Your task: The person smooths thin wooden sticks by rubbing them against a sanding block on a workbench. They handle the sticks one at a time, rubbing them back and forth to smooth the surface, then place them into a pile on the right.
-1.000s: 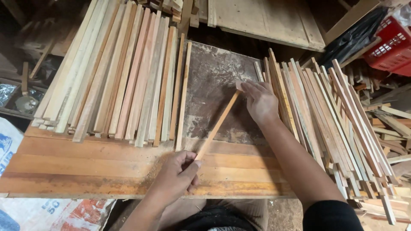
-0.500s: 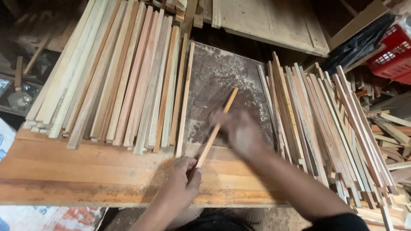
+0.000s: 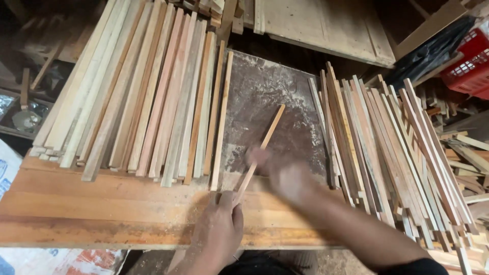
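A thin orange wooden strip [image 3: 264, 140] lies slanted across the dusty dark board [image 3: 265, 91] in the middle of the bench. My left hand [image 3: 220, 226] pinches the strip's near end at the bench's front. Blurred by motion, my right hand [image 3: 285, 175] lies on the strip's lower half, a little above my left hand. It hides part of the strip there. Whether its fingers grip the strip or only rest on it is unclear.
A neat row of long wooden strips [image 3: 137, 91] covers the bench's left side. A looser heap of strips [image 3: 387, 147] lies at the right. A wooden panel [image 3: 321, 25] stands behind, and a red crate [image 3: 471, 58] sits at the far right. Orange planks [image 3: 97, 203] form the bench's front.
My right hand has slid from the strip's far end down toward me along the strip. My left hand keeps hold of the near end, and the strip now points slightly steeper.
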